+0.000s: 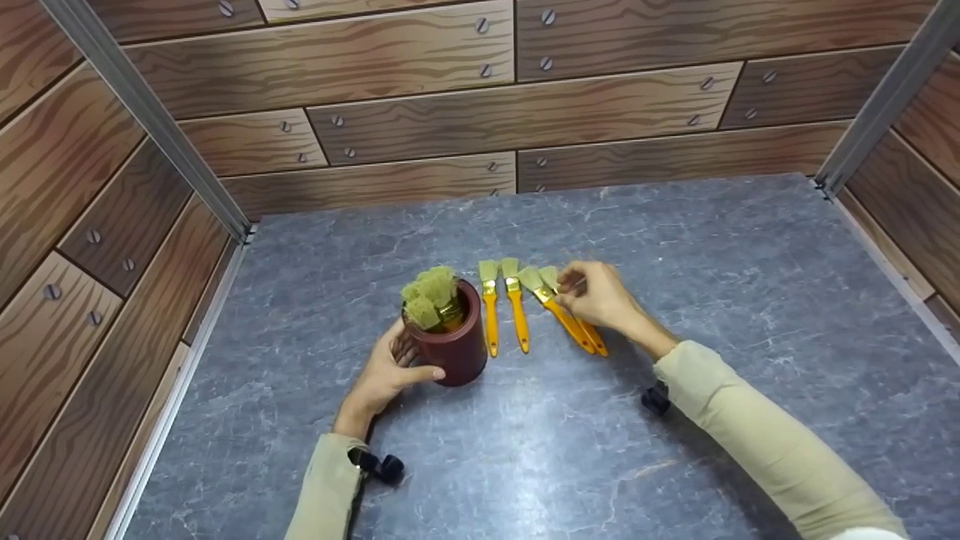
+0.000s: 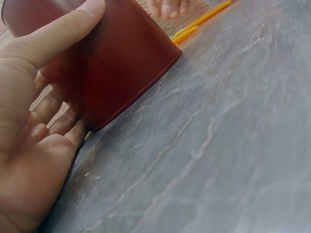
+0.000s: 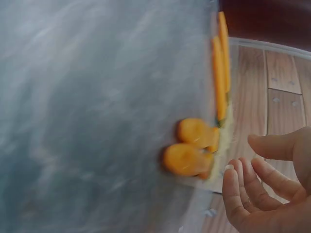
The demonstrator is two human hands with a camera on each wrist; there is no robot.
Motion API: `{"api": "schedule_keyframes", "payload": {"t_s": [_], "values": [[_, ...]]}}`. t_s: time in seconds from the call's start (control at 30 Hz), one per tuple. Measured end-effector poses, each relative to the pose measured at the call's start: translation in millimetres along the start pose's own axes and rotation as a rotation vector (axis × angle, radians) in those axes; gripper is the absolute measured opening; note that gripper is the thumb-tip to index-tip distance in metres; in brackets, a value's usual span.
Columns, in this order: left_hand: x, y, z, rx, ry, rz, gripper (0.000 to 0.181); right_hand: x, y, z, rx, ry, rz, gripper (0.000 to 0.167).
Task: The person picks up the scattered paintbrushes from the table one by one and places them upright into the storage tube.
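My left hand (image 1: 386, 375) holds a dark red cylindrical cup (image 1: 454, 352), its thumb on the near side and fingers round the left. Several paintbrushes (image 1: 431, 296) stand in the cup, pale bristles up. Right of the cup two paintbrushes (image 1: 491, 315) with orange handles lie side by side on the table. Further right, two more paintbrushes (image 1: 566, 322) lie slanted and close together. Over their bristle ends is my right hand (image 1: 600, 296), partly covering one. In the right wrist view its thumb and fingers (image 3: 279, 145) are apart, bent loosely, with nothing between them.
The grey marbled tabletop (image 1: 525, 450) stretches around the hands. Wood-patterned panels (image 1: 420, 120) form walls at the back and both sides, with metal posts (image 1: 157, 120) at the corners. Dark devices (image 1: 379, 465) are strapped to the wrists.
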State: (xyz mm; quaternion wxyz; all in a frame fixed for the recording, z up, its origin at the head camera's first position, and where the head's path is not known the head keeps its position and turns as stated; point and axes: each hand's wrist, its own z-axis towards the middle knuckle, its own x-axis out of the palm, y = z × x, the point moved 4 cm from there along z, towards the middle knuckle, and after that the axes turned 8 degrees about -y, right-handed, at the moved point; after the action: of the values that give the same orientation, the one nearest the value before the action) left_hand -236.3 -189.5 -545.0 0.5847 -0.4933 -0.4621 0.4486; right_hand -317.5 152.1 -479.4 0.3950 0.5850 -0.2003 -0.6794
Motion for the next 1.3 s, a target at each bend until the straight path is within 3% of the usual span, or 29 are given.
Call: {"api": "schedule_keyframes", "payload": {"t_s": [0.3, 0.73, 1.0, 1.3], "values": [[-0.8, 0.2, 0.1, 0.003, 0.001, 0.001, 0.111, -2, -21, -5.5, 0.074, 0.042, -0.054, 0.019], [0.3, -2.1, 0.4, 0.008, 0.006, 0.015, 0.111, -5, -25, -4.9, 0.181, 0.053, -0.128, 0.017], [1.1, -0.8, 0.2, 0.018, 0.009, 0.002, 0.108, -3, -29, -5.4, 0.257, 0.078, -0.094, 0.021], [0.1, -1.5, 0.9, 0.010, 0.005, 0.014, 0.109, -11, -25, -4.0, 0.290, 0.103, 0.014, 0.017]]}}
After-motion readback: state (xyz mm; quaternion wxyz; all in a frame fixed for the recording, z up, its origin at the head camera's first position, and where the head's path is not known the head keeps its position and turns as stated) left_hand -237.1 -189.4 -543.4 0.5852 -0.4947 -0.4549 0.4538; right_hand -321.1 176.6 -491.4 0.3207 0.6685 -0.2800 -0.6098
